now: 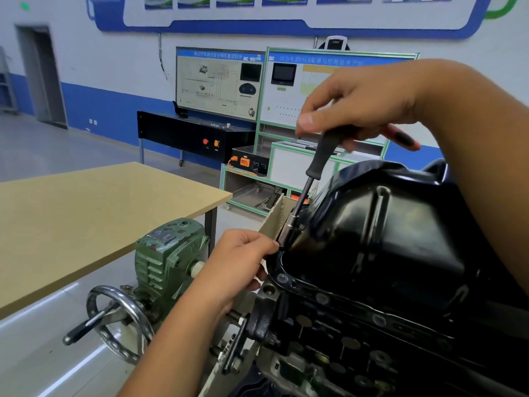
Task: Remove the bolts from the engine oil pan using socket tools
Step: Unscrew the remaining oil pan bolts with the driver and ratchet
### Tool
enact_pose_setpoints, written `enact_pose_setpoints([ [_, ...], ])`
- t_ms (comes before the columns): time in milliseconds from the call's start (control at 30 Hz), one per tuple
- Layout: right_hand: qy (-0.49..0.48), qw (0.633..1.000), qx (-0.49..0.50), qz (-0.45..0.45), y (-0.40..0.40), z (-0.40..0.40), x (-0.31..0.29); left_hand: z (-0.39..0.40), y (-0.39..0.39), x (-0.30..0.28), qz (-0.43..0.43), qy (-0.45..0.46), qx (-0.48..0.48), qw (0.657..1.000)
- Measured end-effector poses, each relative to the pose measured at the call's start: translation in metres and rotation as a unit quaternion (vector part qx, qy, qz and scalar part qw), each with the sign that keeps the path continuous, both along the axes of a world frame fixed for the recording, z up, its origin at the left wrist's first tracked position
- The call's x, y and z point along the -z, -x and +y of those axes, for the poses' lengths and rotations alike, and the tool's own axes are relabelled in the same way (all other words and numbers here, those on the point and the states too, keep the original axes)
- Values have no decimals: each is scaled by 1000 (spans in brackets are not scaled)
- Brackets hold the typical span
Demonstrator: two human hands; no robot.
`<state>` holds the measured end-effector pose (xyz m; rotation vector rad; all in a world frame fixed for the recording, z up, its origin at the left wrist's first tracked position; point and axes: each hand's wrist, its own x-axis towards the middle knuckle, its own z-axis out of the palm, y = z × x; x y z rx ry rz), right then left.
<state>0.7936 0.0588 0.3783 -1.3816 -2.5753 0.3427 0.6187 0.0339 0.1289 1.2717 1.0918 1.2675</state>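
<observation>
A glossy black oil pan point(386, 233) sits on top of the engine at the right. Its flange point(303, 285) shows several bolt heads, one near the front corner point(282, 278). My right hand point(360, 104) grips the black handle of a socket driver point(320, 156), whose red-and-black end sticks out behind the hand. The driver's steel shaft slants down to a socket point(287, 230) standing on the flange's far left corner. My left hand point(243, 259) pinches the lower end of the socket with fingertips and thumb. The bolt under the socket is hidden.
A green gearbox point(169, 253) with a steel handwheel point(120, 319) stands left of the engine. A tan-topped table point(86, 219) is behind it. Training panels and a black console point(194, 133) line the far wall.
</observation>
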Motion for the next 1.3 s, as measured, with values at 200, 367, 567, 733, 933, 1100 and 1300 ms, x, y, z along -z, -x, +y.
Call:
enact_pose_setpoints([
  [200,-27,998,-45,33,-8,4,-1,1,0,0,10,6,-10,1000],
  [367,-19,993,-6,118,-17,13,-7,11,3,-21,-40,62,-7,997],
  [567,-88,991,43,96,-24,20,-7,37,-6,-53,13,72,-34,997],
  [733,-110,991,50,60,-23,25,-2,38,-24,-37,-11,64,-25,998],
  [933,-113,991,44,55,-21,27,-3,38,-20,-21,-18,10,-36,999],
  [1100,-103,992,44,57,-20,25,-3,33,-17,-23,4,-1,-39,999],
  [1300,-94,994,41,36,-22,24,-3,20,-6,-43,94,26,-4,995],
])
